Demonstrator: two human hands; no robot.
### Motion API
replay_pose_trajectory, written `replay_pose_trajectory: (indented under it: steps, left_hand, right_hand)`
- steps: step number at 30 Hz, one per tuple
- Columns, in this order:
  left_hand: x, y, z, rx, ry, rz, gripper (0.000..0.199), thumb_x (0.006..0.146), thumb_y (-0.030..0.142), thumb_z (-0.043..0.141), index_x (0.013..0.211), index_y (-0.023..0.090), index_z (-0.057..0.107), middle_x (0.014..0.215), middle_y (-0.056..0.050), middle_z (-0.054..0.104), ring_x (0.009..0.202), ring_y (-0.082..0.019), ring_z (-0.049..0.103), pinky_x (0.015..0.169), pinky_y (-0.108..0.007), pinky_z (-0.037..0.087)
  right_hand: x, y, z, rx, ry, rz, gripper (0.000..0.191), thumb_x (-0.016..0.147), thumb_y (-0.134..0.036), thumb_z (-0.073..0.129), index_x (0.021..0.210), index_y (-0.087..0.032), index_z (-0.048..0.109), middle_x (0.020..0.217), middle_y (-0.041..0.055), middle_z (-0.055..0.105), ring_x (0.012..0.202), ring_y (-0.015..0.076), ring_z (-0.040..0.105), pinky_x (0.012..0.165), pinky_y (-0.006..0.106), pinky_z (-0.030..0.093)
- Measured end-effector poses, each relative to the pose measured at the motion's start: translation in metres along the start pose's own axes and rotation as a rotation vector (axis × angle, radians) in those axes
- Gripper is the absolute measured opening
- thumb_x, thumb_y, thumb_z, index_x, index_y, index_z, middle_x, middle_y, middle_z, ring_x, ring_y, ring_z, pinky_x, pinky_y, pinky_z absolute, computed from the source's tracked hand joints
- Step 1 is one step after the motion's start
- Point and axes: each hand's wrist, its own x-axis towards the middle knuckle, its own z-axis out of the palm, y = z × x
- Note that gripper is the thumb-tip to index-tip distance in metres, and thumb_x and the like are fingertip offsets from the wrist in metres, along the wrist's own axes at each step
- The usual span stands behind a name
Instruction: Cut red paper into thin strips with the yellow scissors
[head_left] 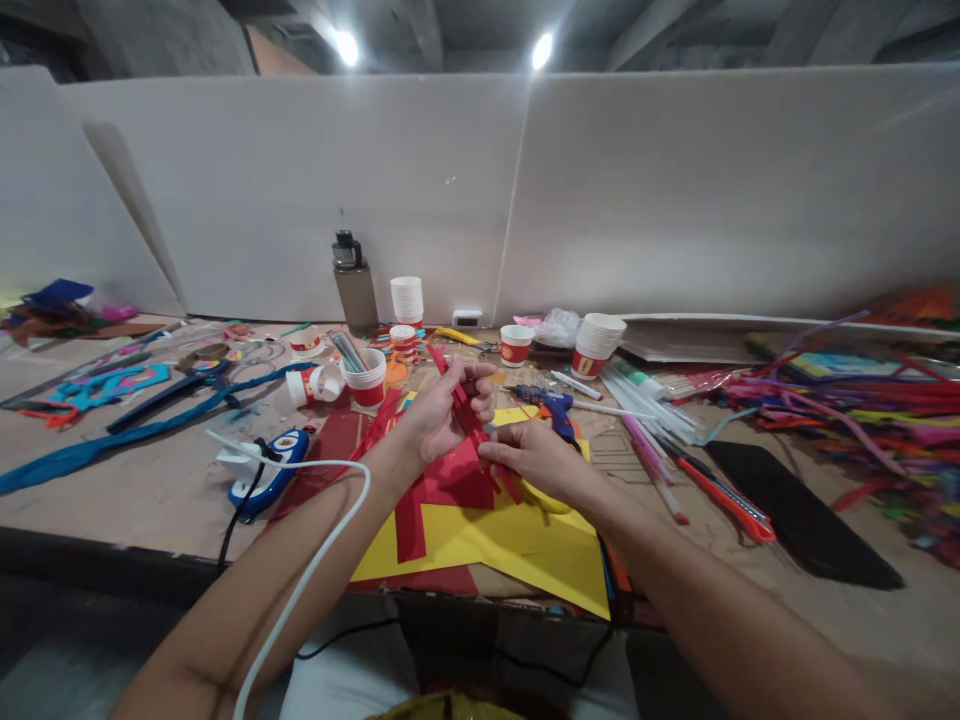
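A narrow red strip [466, 412] runs slantwise between my hands, above red pieces [459, 478] and a yellow sheet [555, 560] on the table. My left hand [444, 410] is closed around the upper part of the strip, palm turned up. Lower down, my right hand [525, 450] pinches near the strip's lower end with thumb and forefinger. A blue glue gun [556, 410] lies just behind my right hand. Another red strip [409, 522] rests flat on the yellow sheet.
Paper cups [365, 385] and a bottle [355, 292] stand behind my left hand. A blue-and-white power strip [271, 474] with a white cable lies left. On the right are a red cutter [726, 500], a black phone-like slab [802, 510] and colourful pipe cleaners [870, 400]. White panels rise behind.
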Motion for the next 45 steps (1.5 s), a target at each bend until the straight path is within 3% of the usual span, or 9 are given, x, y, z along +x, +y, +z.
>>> replay_pose_trajectory:
  steps: [7, 17, 22, 26, 29, 32, 35, 40, 45]
  left_hand:
    - [0.001, 0.002, 0.0, -0.075, -0.02, -0.008, 0.035, 0.086, 0.043, 0.052, 0.083, 0.01, 0.062, 0.054, 0.005, 0.036, 0.041, -0.003, 0.026, 0.04, -0.015, 0.029]
    - [0.003, -0.002, -0.003, -0.089, -0.009, -0.023, 0.035, 0.086, 0.043, 0.053, 0.082, 0.009, 0.061, 0.053, 0.005, 0.037, 0.039, -0.002, 0.025, 0.039, -0.016, 0.027]
    - [0.006, -0.005, -0.002, -0.012, 0.073, -0.005, 0.047, 0.082, 0.057, 0.05, 0.084, 0.012, 0.062, 0.06, -0.001, 0.053, 0.047, -0.007, 0.044, 0.046, -0.019, 0.037]
    - [0.008, -0.01, 0.0, 0.096, 0.194, -0.081, 0.057, 0.078, 0.065, 0.047, 0.083, 0.01, 0.059, 0.069, -0.008, 0.06, 0.058, -0.012, 0.056, 0.057, -0.024, 0.045]
    - [0.006, -0.013, 0.0, 0.216, 0.296, 0.146, 0.051, 0.081, 0.06, 0.048, 0.088, 0.011, 0.057, 0.079, -0.01, 0.063, 0.07, -0.014, 0.06, 0.067, -0.026, 0.047]
    - [-0.008, -0.012, 0.004, 0.473, 0.393, 0.564, 0.038, 0.087, 0.05, 0.045, 0.088, 0.014, 0.058, 0.081, -0.005, 0.061, 0.071, -0.011, 0.056, 0.067, -0.024, 0.045]
    - [-0.028, -0.01, 0.014, 0.817, 0.155, 0.877, 0.032, 0.093, 0.036, 0.037, 0.08, 0.017, 0.06, 0.075, -0.003, 0.06, 0.07, -0.011, 0.055, 0.07, -0.026, 0.046]
    - [-0.039, -0.017, 0.025, 1.191, -0.661, 1.466, 0.009, 0.08, 0.021, 0.058, 0.073, 0.016, 0.06, 0.068, -0.002, 0.065, 0.067, -0.011, 0.059, 0.071, -0.026, 0.048]
    - [-0.03, -0.024, 0.018, 1.386, -0.719, 1.373, 0.016, 0.081, 0.027, 0.059, 0.069, 0.018, 0.062, 0.066, 0.0, 0.066, 0.059, -0.009, 0.057, 0.064, -0.024, 0.048]
  right_hand:
    - [0.004, -0.001, -0.007, -0.013, 0.168, -0.177, 0.043, 0.085, -0.056, 0.044, 0.071, -0.017, 0.055, 0.066, -0.0007, 0.05, 0.061, 0.0116, 0.042, 0.055, 0.024, 0.031]
    - [0.005, -0.005, 0.005, 0.391, -0.023, 0.016, 0.037, 0.068, -0.049, 0.067, 0.058, -0.015, 0.054, 0.047, -0.0066, 0.039, 0.045, 0.0057, 0.029, 0.045, 0.023, 0.021]
    - [0.003, -0.008, -0.002, 0.503, -0.01, 0.05, 0.036, 0.065, -0.046, 0.072, 0.06, -0.014, 0.057, 0.048, -0.0063, 0.041, 0.044, 0.0043, 0.029, 0.044, 0.022, 0.018]
    - [0.004, -0.012, -0.028, 0.529, 0.193, 0.012, 0.032, 0.066, -0.045, 0.073, 0.067, -0.014, 0.064, 0.05, -0.0051, 0.042, 0.043, 0.0043, 0.028, 0.041, 0.022, 0.016]
    - [0.011, -0.017, -0.046, 0.593, 0.384, 0.012, 0.032, 0.063, -0.045, 0.075, 0.073, -0.015, 0.066, 0.047, -0.0051, 0.041, 0.041, 0.0049, 0.029, 0.038, 0.021, 0.015]
    - [0.024, -0.022, -0.047, 0.64, 0.445, -0.031, 0.03, 0.062, -0.041, 0.076, 0.069, -0.014, 0.065, 0.045, -0.0057, 0.04, 0.041, 0.0044, 0.03, 0.039, 0.02, 0.019]
    - [0.043, -0.03, -0.029, 0.597, 0.375, -0.068, 0.028, 0.064, -0.04, 0.074, 0.062, -0.015, 0.061, 0.047, -0.005, 0.044, 0.044, 0.0052, 0.035, 0.042, 0.02, 0.026]
    - [0.075, -0.051, 0.026, 0.383, 0.081, 0.01, 0.027, 0.07, -0.041, 0.066, 0.063, -0.016, 0.059, 0.05, -0.0058, 0.045, 0.045, 0.0059, 0.036, 0.043, 0.021, 0.026]
    - [0.095, -0.067, 0.079, 0.383, -0.008, 0.092, 0.024, 0.077, -0.028, 0.06, 0.058, -0.016, 0.056, 0.046, -0.0047, 0.044, 0.042, 0.0058, 0.035, 0.041, 0.02, 0.027]
